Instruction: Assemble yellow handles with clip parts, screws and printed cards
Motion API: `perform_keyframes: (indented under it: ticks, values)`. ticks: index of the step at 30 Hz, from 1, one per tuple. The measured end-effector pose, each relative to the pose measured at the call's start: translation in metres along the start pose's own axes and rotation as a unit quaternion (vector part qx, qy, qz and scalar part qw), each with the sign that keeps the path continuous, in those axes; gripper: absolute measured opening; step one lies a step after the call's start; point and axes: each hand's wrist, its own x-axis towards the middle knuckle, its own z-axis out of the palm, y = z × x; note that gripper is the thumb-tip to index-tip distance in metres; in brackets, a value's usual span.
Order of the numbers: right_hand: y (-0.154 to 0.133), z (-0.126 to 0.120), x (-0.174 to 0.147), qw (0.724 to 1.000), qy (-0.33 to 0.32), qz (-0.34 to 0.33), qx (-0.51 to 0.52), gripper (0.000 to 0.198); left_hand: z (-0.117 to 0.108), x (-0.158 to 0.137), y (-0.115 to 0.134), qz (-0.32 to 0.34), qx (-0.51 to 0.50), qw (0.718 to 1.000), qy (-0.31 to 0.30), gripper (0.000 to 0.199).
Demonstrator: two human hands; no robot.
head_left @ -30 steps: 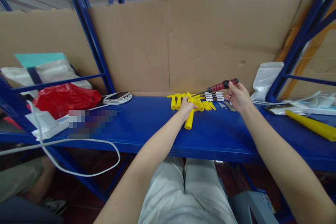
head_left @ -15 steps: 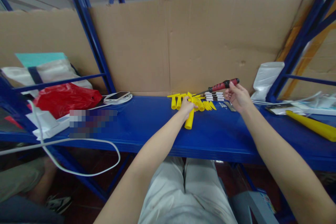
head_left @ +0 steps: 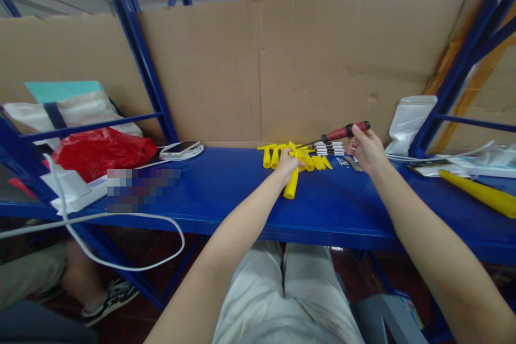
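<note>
My left hand (head_left: 288, 163) is closed around a yellow plastic piece with a tubular handle (head_left: 291, 187), held just above the blue shelf top. In my right hand (head_left: 366, 149) is a screwdriver (head_left: 345, 131) with a red and black handle, gripped near its rear end. Its thin shaft points left, and the tip meets the head of the yellow piece; exactly where it seats is too small to tell. Behind my left hand lie several similar yellow pieces (head_left: 266, 157) in a row. Small flat yellow pointed parts (head_left: 321, 162) rest to their right, beside white and black packs (head_left: 329, 148).
A long yellow object (head_left: 479, 193) lies at the right. On the left are a red plastic bag (head_left: 102, 150), a white power strip (head_left: 86, 191) and a phone (head_left: 180, 147) on a coiled cable. A cardboard sheet (head_left: 322, 64) stands behind. Another person's leg and shoe (head_left: 110, 301) show below left.
The screwdriver handle and my right hand have shifted very slightly right, and the handle appears turned. My left hand stays put. At lower left, the other person's foot has moved right.
</note>
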Motion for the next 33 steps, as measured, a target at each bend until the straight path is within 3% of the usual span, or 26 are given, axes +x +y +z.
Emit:
perform_keyframes:
  ticks: [14,22,33]
  values:
    - [-0.0005,0.0021,-0.0033,1.0,-0.003,0.021,0.013,0.044,0.0011,-0.0011,0.0011,0.003,-0.002,1.0,0.001,0.054]
    - [-0.0038,0.0026,-0.0047,0.998,-0.051,0.025,0.039,0.039,0.0005,-0.0004,0.0003,0.004,0.005,1.0,0.002,0.053]
    - [-0.0038,0.0001,-0.0026,0.999,-0.014,0.018,0.029,0.039,0.0003,0.0005,-0.001,0.007,0.019,1.0,-0.005,0.052]
